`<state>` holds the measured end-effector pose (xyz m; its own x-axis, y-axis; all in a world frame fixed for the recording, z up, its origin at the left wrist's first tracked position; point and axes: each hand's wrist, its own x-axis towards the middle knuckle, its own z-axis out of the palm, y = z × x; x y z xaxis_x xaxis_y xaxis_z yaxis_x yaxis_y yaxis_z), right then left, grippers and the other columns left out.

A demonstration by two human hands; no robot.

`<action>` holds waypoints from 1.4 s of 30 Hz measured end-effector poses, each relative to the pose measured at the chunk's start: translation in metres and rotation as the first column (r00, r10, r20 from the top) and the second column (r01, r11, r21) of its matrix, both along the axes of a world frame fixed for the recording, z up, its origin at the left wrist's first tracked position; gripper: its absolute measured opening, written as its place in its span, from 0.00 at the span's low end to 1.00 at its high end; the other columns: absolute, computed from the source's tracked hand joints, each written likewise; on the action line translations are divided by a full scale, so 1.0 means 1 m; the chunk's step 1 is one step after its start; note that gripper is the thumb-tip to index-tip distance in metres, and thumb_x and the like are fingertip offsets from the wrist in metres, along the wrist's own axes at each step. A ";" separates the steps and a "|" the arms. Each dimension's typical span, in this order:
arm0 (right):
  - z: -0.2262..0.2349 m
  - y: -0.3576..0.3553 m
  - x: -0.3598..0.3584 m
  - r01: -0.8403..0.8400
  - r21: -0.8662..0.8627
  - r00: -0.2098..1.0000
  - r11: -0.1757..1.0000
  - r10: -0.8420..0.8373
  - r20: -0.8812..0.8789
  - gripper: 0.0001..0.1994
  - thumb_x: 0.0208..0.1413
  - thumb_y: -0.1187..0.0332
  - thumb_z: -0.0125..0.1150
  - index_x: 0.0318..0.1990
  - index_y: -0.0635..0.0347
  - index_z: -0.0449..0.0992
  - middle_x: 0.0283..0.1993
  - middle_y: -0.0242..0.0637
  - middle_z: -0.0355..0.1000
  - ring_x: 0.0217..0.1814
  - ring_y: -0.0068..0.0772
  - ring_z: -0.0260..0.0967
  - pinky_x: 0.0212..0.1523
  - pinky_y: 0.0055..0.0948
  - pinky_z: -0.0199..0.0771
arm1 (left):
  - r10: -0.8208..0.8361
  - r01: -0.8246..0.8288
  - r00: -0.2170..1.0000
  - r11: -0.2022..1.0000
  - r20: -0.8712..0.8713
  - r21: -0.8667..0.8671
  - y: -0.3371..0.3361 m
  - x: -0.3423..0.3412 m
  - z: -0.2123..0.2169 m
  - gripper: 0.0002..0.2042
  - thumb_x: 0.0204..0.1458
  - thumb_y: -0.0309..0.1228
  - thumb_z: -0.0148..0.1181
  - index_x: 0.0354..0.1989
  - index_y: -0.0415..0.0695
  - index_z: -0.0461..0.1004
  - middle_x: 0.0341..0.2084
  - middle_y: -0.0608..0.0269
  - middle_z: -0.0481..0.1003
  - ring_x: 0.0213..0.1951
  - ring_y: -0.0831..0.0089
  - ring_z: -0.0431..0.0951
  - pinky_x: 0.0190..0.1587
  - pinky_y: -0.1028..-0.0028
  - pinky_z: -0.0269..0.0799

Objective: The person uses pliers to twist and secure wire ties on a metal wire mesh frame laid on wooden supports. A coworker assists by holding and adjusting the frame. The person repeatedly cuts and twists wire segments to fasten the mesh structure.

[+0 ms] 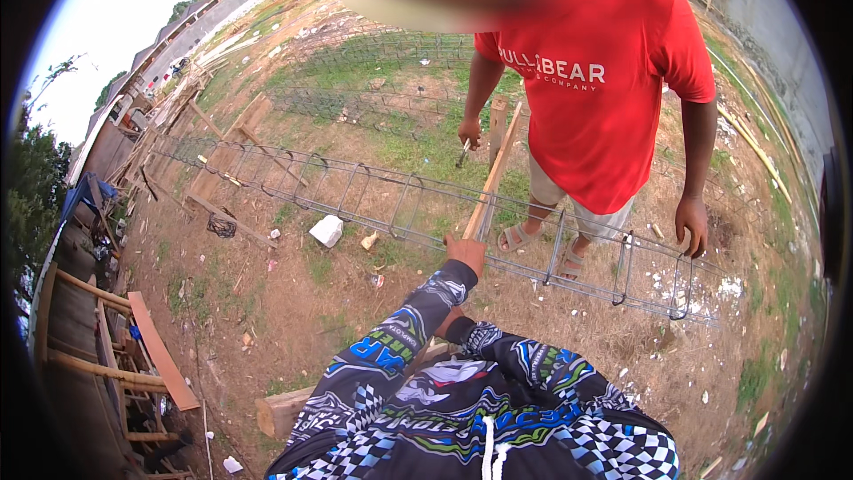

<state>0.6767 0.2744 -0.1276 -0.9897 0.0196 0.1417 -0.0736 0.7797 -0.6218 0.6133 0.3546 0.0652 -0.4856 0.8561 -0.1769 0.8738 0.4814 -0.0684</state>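
A long rebar cage (373,200) lies across the dirt in front of me. My left hand (466,254) reaches out and grips its near top bar, right where a wooden plank (494,169) leans across the cage. My right hand (447,324) is drawn in close and mostly hidden behind my left forearm; what it holds is unclear. Across the cage stands a person in a red shirt (595,80), with a small tool (463,156) in one hand. Their other hand (691,224) hangs just above the cage.
A wooden block (283,411) lies near my feet. A white lump (326,230) sits by the cage. More rebar cages (373,107) lie farther back. Timber frames and a curved board (160,356) stand at left, with scattered planks (222,124) beyond.
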 end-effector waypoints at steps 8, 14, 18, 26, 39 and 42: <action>0.071 0.008 0.042 0.028 -0.216 0.980 0.976 0.016 0.199 0.17 0.51 0.66 0.57 0.50 0.53 0.73 0.45 0.47 0.71 0.49 0.54 0.69 0.50 0.47 0.69 | 0.478 -0.504 0.319 0.817 0.818 -0.280 -0.035 -0.055 -0.031 0.17 0.50 0.48 0.64 0.36 0.47 0.81 0.34 0.62 0.79 0.35 0.66 0.79 0.40 0.56 0.75; 0.074 0.011 0.051 0.048 -0.342 0.997 0.938 -0.068 -0.047 0.15 0.54 0.68 0.56 0.50 0.53 0.74 0.42 0.45 0.69 0.45 0.54 0.69 0.48 0.45 0.69 | 0.260 -0.576 -0.297 0.719 0.919 -0.389 -0.061 -0.051 -0.038 0.14 0.58 0.45 0.59 0.43 0.48 0.74 0.35 0.69 0.78 0.40 0.70 0.78 0.48 0.59 0.73; 0.098 0.020 0.075 0.110 -0.578 0.994 0.809 -0.077 0.082 0.16 0.54 0.69 0.60 0.51 0.54 0.75 0.42 0.44 0.70 0.43 0.50 0.70 0.46 0.41 0.70 | 0.216 -0.629 -0.366 0.659 0.905 -0.412 -0.063 -0.060 -0.068 0.10 0.58 0.39 0.59 0.41 0.47 0.75 0.34 0.64 0.79 0.38 0.70 0.79 0.43 0.63 0.77; 0.140 0.057 0.121 0.327 -0.668 0.827 0.668 -0.544 -0.140 0.14 0.60 0.66 0.59 0.49 0.65 0.72 0.43 0.43 0.75 0.45 0.35 0.75 0.45 0.34 0.73 | 0.304 -0.692 0.054 0.698 0.951 -0.184 -0.044 -0.050 -0.042 0.08 0.56 0.30 0.59 0.36 0.38 0.77 0.29 0.59 0.79 0.28 0.70 0.80 0.30 0.69 0.80; 0.237 0.124 0.155 0.087 -0.931 0.899 -0.355 -0.375 0.227 0.26 0.63 0.57 0.55 0.62 0.62 0.60 0.43 0.47 0.77 0.38 0.38 0.79 0.22 0.21 0.76 | 0.011 -0.825 -0.102 0.557 0.995 -0.091 -0.072 -0.024 -0.040 0.13 0.50 0.27 0.64 0.42 0.34 0.77 0.31 0.58 0.80 0.27 0.72 0.79 0.33 0.74 0.78; 0.201 0.105 0.152 0.361 -0.880 0.891 -0.309 -0.163 0.423 0.30 0.63 0.66 0.51 0.69 0.62 0.47 0.45 0.49 0.76 0.41 0.43 0.79 0.21 0.21 0.77 | -0.047 -0.816 -0.057 0.578 0.997 -0.019 -0.074 -0.022 -0.039 0.14 0.49 0.26 0.64 0.44 0.33 0.77 0.30 0.59 0.79 0.26 0.75 0.79 0.32 0.77 0.76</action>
<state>0.8285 0.3791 0.0731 -0.8364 0.2878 -0.4665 0.0458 -0.8115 -0.5826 0.5915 0.2808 0.0267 -0.5690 0.6618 -0.4880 -0.4033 0.2926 0.8670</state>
